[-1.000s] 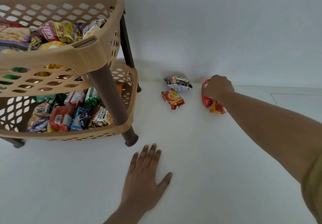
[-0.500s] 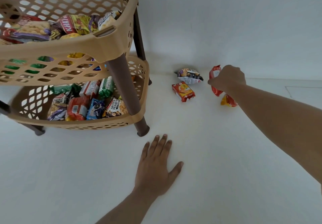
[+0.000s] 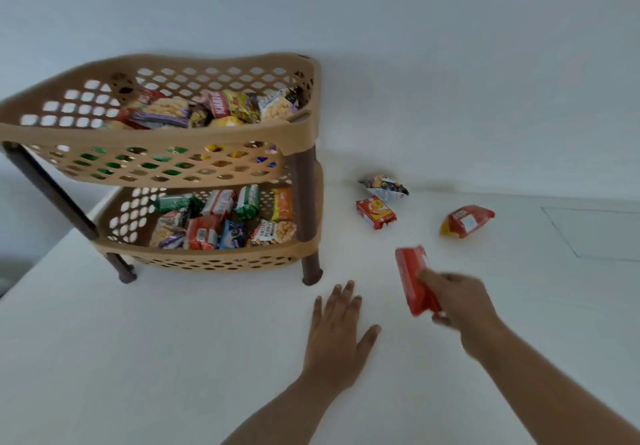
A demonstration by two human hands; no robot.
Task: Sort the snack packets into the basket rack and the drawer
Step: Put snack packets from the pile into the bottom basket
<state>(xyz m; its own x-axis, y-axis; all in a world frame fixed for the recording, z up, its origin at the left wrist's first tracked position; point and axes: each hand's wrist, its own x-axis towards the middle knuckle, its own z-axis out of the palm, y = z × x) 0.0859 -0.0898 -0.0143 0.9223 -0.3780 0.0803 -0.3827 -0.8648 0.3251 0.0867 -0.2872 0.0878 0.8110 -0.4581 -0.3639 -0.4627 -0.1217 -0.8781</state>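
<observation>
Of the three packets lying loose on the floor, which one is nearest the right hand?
The red packet with the yellow end, lying alone, right of the other two.

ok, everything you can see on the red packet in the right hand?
The red packet is a flat, oblong, glossy wrapper, motion-blurred, so any print is unreadable. It is held off the white surface, tilted with its free end pointing up and away from the person. The right hand has its grip closed around the near end; nothing else touches it.
</observation>
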